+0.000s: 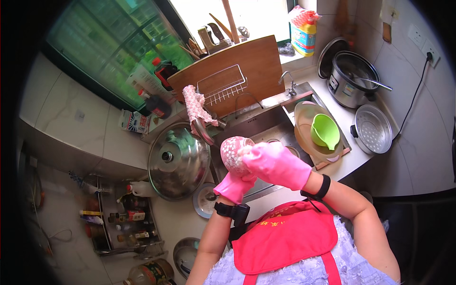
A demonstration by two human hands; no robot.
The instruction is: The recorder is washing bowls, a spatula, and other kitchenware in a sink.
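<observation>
A pink bowl with a white flower pattern is held tilted over the sink, its foot ring towards the right. From below, my left hand in a pink rubber glove supports it, the fingers partly hidden behind the bowl. My right hand, gloved alike, has its curled fingers against the bowl's side near the foot. Something whitish shows at those fingertips; I cannot tell if it is foam or a cloth. Beneath both hands lies the stainless steel sink, with round dishes partly hidden in it.
A pink cloth wraps the faucet. Left of the sink stands a large glass lid, a plate beside it. A basin with a green bowl sits at the sink's right, near a rice cooker and steamer tray.
</observation>
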